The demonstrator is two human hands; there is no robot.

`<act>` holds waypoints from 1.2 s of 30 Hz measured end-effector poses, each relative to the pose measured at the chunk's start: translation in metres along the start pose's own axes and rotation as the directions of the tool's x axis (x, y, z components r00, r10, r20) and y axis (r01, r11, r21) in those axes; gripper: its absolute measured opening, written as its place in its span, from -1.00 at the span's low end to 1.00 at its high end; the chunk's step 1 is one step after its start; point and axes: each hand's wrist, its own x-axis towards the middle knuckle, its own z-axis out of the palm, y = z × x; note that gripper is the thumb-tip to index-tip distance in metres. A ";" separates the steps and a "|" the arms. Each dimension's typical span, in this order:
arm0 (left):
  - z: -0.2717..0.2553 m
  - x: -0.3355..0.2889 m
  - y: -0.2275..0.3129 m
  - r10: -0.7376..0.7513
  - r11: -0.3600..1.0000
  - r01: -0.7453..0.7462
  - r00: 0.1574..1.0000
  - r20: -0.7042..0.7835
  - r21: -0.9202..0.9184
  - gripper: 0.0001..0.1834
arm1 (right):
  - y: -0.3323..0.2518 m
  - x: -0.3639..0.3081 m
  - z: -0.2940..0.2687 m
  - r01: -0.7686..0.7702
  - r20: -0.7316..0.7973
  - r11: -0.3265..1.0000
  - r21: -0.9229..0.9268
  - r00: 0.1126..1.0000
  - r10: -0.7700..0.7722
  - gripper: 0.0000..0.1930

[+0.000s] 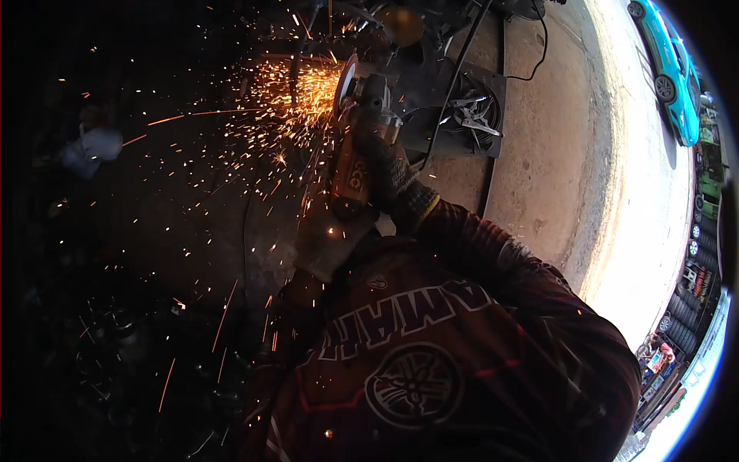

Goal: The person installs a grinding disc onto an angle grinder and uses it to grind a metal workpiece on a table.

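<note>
An orange and dark angle grinder (352, 173) is held in front of my chest, its disc (346, 86) at the far end. My right hand (394, 179), in a dark knit glove with a yellow cuff edge, is wrapped round the body near the grinder's head. Lower down, my left hand (327, 240), also gloved, closes on the rear of the body; its fingers are partly in shadow. Bright sparks (302, 98) spray leftward from the disc. Glare and darkness hide the exact spot where the disc meets the work.
Right of the grinder, metal clamp-like tools (479, 115) lie on a dark plate (493, 85). Black cable (454, 77) runs beside them. Dim metal parts stand at the far edge. A pale object (94, 148) shows at left; a turquoise car (670, 73) is outside at right.
</note>
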 end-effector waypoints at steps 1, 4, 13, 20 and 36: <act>-0.001 0.002 0.004 -0.013 1.000 0.014 0.999 0.038 -0.019 -0.22 | -0.002 -0.001 0.000 0.030 0.028 0.999 -0.027 0.999 -0.029 -0.54; -0.008 0.003 0.008 -0.036 0.999 0.035 0.997 0.072 0.020 -0.22 | -0.011 -0.005 0.013 -0.113 -0.124 0.992 0.055 0.985 0.119 -0.54; -0.006 -0.014 0.005 -0.095 0.995 0.093 0.994 0.055 0.047 -0.16 | 0.000 -0.024 0.018 -0.105 -0.041 0.972 0.211 0.992 0.116 -0.62; -0.007 -0.006 0.011 -0.122 0.991 0.118 0.990 0.064 0.069 -0.20 | -0.011 -0.018 0.021 -0.084 -0.034 0.965 0.248 0.995 0.096 -0.63; -0.010 0.007 0.020 -0.123 0.988 0.112 0.988 0.090 0.110 -0.20 | -0.031 -0.008 0.024 -0.112 -0.096 0.986 0.124 0.988 0.124 -0.54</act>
